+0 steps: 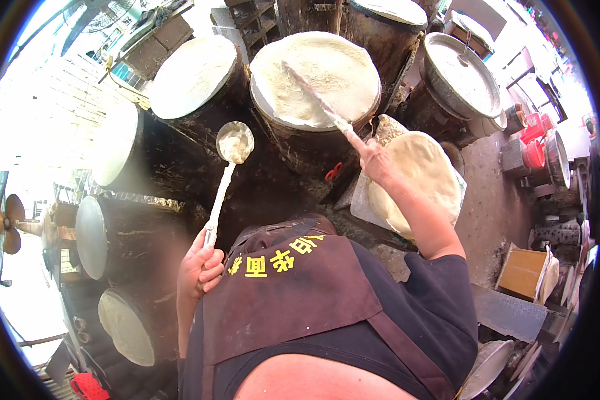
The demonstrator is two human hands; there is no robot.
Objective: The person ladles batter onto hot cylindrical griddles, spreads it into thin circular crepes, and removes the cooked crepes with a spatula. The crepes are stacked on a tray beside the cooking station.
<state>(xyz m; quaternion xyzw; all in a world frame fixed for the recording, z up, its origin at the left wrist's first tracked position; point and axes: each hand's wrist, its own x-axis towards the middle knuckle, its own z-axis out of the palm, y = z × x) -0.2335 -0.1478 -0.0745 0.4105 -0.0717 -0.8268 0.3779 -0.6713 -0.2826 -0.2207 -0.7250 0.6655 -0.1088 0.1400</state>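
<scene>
My left hand (201, 265) is wrapped round the pale, crusted handle of a metal ladle (223, 187). Some thick whitish batter sits in the ladle's bowl, which is held over the dark gap between the drums. In my right hand (375, 159) is a flour-coated wooden stick (321, 101). It slants forward and left across a round drum top (257, 103) covered in pale batter (313, 73), its far tip resting on or just above the batter. Below my right forearm lies a large round of smooth pale dough (413, 180) on a whitish board or cloth.
A second drum with a pale round top (195, 77) stands at the far left. Far right, a drum carries a metal basin (440, 80) of white stuff. More drums (147, 233) line my left side. A wooden box (521, 272) and red containers (533, 127) lie to the right.
</scene>
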